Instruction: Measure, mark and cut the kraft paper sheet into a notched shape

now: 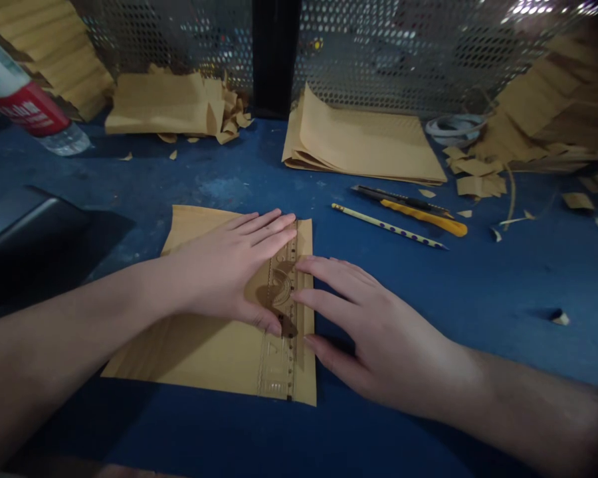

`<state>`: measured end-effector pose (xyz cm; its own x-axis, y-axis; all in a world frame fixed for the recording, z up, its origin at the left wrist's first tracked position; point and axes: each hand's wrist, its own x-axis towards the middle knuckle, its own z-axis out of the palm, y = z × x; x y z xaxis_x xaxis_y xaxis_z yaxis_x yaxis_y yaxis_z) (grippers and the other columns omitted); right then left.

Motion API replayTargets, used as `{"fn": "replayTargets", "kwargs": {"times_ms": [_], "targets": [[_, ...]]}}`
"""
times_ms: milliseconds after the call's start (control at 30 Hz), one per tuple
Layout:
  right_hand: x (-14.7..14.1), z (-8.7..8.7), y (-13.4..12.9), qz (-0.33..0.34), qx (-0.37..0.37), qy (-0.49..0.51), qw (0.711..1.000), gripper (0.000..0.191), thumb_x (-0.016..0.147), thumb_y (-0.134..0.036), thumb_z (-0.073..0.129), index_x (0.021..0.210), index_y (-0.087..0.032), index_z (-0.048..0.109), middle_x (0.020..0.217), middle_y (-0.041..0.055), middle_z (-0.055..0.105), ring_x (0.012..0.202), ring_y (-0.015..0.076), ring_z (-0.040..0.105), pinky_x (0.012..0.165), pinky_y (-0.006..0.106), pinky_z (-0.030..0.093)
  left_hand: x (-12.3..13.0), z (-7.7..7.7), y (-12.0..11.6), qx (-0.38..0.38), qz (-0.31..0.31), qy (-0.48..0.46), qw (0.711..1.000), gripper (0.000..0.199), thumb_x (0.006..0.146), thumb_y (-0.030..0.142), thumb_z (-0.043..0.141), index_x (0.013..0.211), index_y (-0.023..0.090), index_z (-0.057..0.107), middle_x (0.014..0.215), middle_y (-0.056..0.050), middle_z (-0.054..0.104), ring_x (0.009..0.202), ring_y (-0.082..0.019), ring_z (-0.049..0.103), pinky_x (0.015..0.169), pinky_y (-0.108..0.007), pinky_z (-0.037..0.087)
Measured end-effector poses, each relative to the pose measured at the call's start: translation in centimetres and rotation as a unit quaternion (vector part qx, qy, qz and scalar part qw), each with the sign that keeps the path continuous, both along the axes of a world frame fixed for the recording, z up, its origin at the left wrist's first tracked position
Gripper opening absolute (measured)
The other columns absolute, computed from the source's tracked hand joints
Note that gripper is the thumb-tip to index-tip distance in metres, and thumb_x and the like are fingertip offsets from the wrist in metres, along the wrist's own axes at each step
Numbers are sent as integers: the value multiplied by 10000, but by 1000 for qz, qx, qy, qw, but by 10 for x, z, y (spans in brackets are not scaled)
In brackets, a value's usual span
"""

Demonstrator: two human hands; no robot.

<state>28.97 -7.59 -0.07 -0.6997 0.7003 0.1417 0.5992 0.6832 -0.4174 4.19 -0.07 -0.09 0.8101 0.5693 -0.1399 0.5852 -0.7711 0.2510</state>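
Note:
A sheet of brown kraft paper (209, 352) lies on the blue table. Along its right side rests a clear plastic ruler (275, 362) with a protractor shape cut into it. My left hand (219, 265) is spread across the paper, fingertips at the ruler's far end and thumb on its middle part. From the right, my right hand (373, 325) reaches over the paper's edge, fingers apart and tips at the ruler's right edge; whether they press on it I cannot tell. A yellow pencil (389, 226) with purple dots lies beyond my right hand, beside a yellow-handled utility knife (423, 218) and a black one (398, 198).
Folded brown paper (363, 143) lies at the back, with another paper stack (154, 103) and scraps to its left. A roll of tape (456, 129) and a torn paper heap (538, 113) sit back right. At left are a water bottle (34, 113) and a dark object (30, 226).

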Motion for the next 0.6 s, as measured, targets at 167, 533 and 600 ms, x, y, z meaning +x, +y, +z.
{"fn": "replayTargets", "kwargs": {"times_ms": [167, 533, 600], "targets": [[-1, 2, -1, 0, -3, 3, 1000, 312, 913, -250, 535, 1202, -183, 629, 1409, 155, 513, 1387, 293, 419, 1136, 526, 382, -1, -2, 1, 1, -2, -17, 1000, 1147, 747, 795, 588, 1583, 172, 108, 1664, -59, 12, 1542, -304, 50, 1262, -439, 62], [-1, 3, -1, 2, -6, 5, 1000, 282, 915, -247, 534, 1165, -180, 648, 1406, 165, 506, 1381, 299, 422, 1134, 527, 378, -1, -1, 1, -4, 0, -13, 1000, 1145, 751, 790, 587, 1585, 180, 93, 1664, -60, 3, 1543, -300, 39, 1260, -428, 54], [-1, 3, -1, 3, -6, 4, 1000, 278, 919, -249, 524, 1156, -177, 651, 1406, 167, 503, 1380, 295, 423, 1139, 520, 371, -1, 1, 1, -6, 0, -9, 1000, 1149, 752, 792, 583, 1584, 172, 91, 1664, -61, -3, 1543, -297, 31, 1259, -427, 48]]}}
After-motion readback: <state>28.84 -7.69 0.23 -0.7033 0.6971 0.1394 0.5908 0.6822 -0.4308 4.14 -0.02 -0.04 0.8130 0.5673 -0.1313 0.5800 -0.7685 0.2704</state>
